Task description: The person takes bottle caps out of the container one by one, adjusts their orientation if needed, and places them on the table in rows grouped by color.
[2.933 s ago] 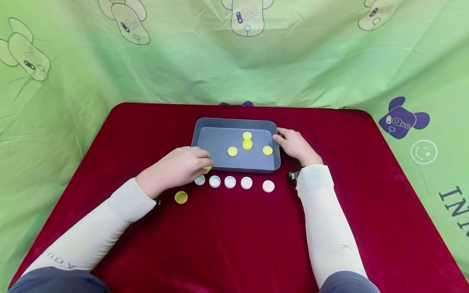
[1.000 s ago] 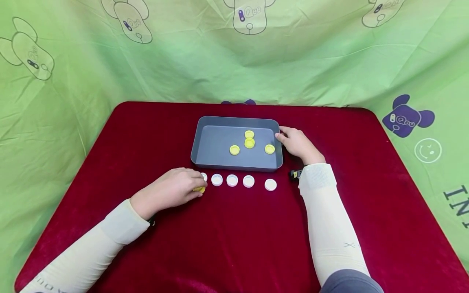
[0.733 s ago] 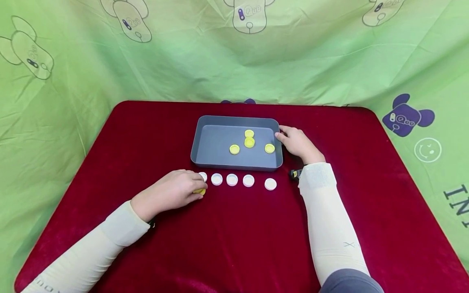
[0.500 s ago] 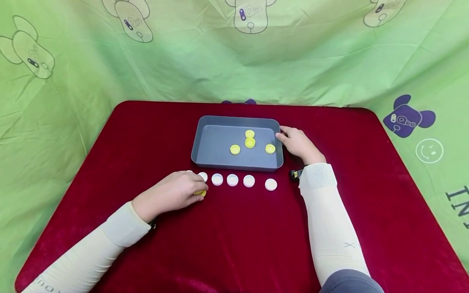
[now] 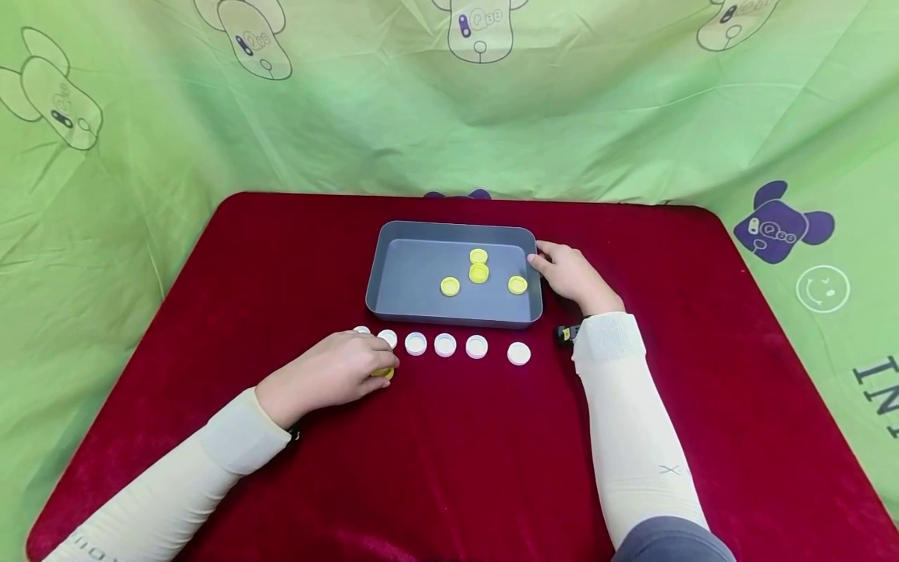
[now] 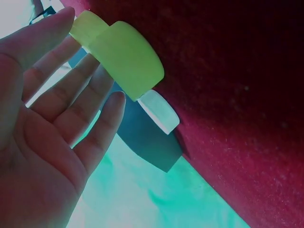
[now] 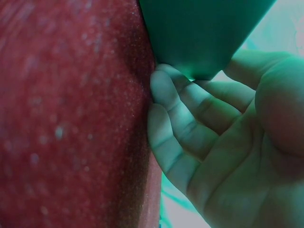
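On the tabletop (image 5: 449, 460), the gray tray (image 5: 414, 281) lies hollow side up, its long axis running left to right, four yellow caps (image 5: 479, 273) inside. The left hand (image 5: 332, 370), back upward, has its grip pinched on a yellow cap (image 5: 382, 374) (the left wrist view shows two overlapping there), near the row of white caps (image 5: 445, 345). The right hand (image 5: 572, 275) clamps the tray's right wall. Tabletop extends past the tray on every side.

Grey tray (image 5: 414, 273): rectangular, open-topped, sitting flat — you're holding its right end
Yellow caps inside (image 5: 450, 286): four, round, two right up together
Pinched yellow cap (image 5: 383, 375): yours — off the tray's near-left corner, half hidden
Other yellow cap (image 6: 126, 59): just beside that one
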{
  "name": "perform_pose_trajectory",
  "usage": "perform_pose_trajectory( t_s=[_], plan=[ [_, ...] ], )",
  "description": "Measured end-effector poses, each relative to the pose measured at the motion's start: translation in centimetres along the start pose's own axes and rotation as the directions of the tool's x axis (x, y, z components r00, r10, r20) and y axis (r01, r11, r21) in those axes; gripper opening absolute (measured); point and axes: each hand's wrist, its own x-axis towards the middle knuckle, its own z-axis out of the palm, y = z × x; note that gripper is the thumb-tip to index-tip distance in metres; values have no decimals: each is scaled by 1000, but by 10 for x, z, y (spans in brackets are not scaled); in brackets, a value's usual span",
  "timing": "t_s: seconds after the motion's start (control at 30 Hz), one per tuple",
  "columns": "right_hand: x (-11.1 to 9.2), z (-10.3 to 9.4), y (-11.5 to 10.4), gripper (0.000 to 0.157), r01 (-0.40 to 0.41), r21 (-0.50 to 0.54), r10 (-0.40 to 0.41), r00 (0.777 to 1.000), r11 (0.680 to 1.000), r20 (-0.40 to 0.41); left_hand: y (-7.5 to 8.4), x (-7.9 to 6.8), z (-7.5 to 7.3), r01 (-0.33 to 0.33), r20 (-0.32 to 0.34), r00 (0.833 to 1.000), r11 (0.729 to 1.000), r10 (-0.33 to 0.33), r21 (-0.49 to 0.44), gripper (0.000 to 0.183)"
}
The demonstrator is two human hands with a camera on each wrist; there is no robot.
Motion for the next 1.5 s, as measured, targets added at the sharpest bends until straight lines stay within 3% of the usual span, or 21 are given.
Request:
perform_pose_trajectory(
  t_s=[1.0,1.27,1.5],
  plan=[
    [2,-1,1,57,-5,-14,5,1000,1000,11,0,-1,3,13,18,1000,1000,-13,-9,22],
    [1,-2,0,58,-14,-11,14,1000,1000,13,-3,0,-4,-11,-32,999,1000,11,1,21],
    [1,-1,0,57,-18,-5,18,1000,1000,11,-2,3,-11,7,1,1000,1000,-7,19,21]
  ],
)
